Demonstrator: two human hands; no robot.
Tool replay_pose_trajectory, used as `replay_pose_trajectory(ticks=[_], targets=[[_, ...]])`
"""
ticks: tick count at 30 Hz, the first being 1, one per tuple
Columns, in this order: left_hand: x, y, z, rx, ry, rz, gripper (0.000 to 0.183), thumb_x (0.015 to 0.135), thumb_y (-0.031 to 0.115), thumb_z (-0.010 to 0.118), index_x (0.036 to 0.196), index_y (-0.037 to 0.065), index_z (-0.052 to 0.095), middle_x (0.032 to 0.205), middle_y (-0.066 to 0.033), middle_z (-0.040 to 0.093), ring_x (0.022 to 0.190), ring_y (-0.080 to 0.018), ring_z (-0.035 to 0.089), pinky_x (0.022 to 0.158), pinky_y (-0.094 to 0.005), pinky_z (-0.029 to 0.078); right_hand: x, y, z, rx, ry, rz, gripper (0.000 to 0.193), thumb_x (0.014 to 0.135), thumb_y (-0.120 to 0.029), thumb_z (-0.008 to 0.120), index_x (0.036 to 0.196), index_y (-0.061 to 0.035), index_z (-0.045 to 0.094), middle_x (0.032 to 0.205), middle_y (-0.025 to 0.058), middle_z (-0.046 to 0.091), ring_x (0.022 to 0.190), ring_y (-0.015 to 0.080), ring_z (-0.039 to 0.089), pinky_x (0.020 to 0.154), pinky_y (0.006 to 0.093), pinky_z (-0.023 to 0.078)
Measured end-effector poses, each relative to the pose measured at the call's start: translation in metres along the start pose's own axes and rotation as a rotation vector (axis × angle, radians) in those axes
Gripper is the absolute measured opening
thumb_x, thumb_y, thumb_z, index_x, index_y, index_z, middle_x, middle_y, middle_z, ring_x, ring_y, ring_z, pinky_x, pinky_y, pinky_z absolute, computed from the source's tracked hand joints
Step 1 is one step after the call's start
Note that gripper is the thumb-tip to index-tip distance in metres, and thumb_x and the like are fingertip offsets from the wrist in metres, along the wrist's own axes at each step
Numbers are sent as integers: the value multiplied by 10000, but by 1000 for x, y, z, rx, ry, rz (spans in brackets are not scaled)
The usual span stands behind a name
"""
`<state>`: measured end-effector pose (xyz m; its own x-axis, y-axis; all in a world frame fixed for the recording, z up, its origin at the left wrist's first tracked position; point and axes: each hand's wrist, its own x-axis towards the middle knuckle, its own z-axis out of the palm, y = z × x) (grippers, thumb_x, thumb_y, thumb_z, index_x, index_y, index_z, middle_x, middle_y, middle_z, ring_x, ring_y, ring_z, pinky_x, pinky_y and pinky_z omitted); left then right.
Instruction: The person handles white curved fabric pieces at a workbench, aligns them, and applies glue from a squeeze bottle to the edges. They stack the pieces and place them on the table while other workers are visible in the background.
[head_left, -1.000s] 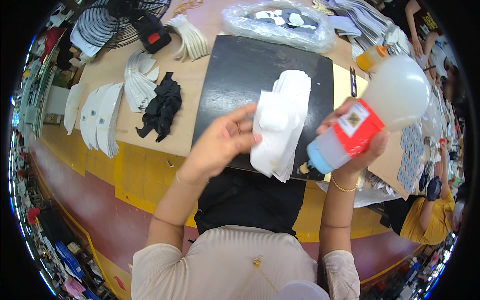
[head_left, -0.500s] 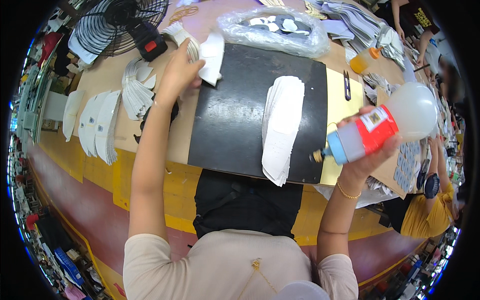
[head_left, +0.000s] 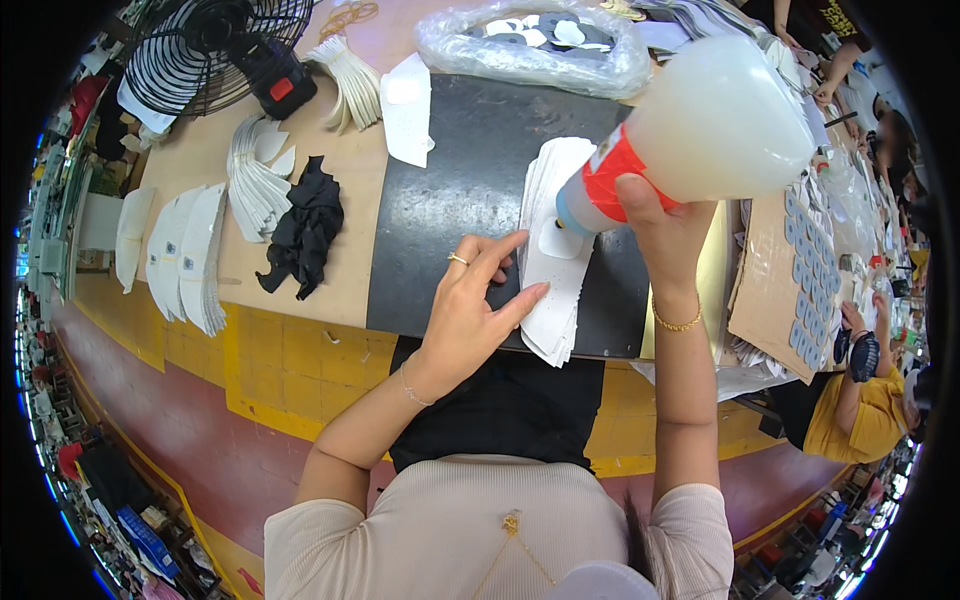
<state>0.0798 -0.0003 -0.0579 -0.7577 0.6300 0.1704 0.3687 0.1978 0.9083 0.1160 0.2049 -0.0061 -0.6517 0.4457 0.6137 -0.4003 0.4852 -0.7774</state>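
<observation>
My right hand [head_left: 660, 225] grips a glue bottle [head_left: 725, 120] with a cloudy white body, red band and pale blue neck. The bottle is tilted nozzle-down, its tip at a rounded patch on the top sheet of a stack of long white cut pieces [head_left: 552, 305]. Beside the stack's left edge, my left hand [head_left: 465, 300] is open, thumb and forefinger apart with their tips at the edge. Both work over a black board [head_left: 450, 190]. A single white piece [head_left: 407, 125] lies at the board's far left corner.
Bundled white pieces [head_left: 258, 185], a black cloth [head_left: 305, 230] and a black fan [head_left: 215, 45] are on the left. A clear plastic bag of cut pieces [head_left: 535, 60] lies behind the board. On the right is cardboard [head_left: 770, 280] with grey pieces; another person [head_left: 850, 415] sits beyond.
My left hand has let go of the white piece at the board's far left and come to the stack. My right hand has swung the glue bottle leftward and tipped it over the stack.
</observation>
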Motion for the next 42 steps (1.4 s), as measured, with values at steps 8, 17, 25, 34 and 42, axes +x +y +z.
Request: replay_pose_trajectory(ticks=[8, 17, 25, 34, 42], targets=[[0, 0, 2, 46, -28, 64, 474, 781, 126, 790, 1231, 41, 666, 969, -87, 564, 859, -184, 550, 791, -301, 480, 11, -11, 4, -169, -154, 23, 363, 704, -239, 891, 952, -27, 733, 908, 66, 741, 811, 160, 704, 728, 282, 559], [4, 2, 4, -50, -8, -2, 476, 781, 93, 797, 1229, 14, 654, 921, -65, 575, 828, -154, 541, 759, -280, 474, -10, 3, -15, -128, 7, 19, 407, 744, -285, 862, 1004, -16, 702, 936, 69, 718, 833, 176, 688, 740, 292, 551], [1, 1, 7, -77, 4, -20, 486, 796, 69, 788, 1255, 12, 640, 926, -50, 573, 829, -126, 534, 753, -259, 466, -45, 17, -27, -154, 159, 26, 512, 776, -408, 823, 1062, -13, 669, 1032, 85, 685, 882, 199, 667, 807, 333, 534], [-2, -6, 9, -191, 11, -47, 502, 797, 42, 782, 1277, 31, 638, 936, -36, 576, 832, -107, 534, 760, -242, 463, -63, 1, -5, 106, 78, 138, 835, 762, -611, 754, 1179, 56, 473, 1045, 180, 600, 902, 356, 675, 787, 496, 602], [1, -4, 8, -265, -1, -76, 488, 791, 25, 783, 1259, 17, 644, 918, -28, 570, 802, -93, 528, 750, -233, 468, -56, 14, -2, -63, -177, -50, 826, 740, -571, 797, 1202, 46, 499, 1096, 166, 594, 978, 334, 666, 886, 445, 560]])
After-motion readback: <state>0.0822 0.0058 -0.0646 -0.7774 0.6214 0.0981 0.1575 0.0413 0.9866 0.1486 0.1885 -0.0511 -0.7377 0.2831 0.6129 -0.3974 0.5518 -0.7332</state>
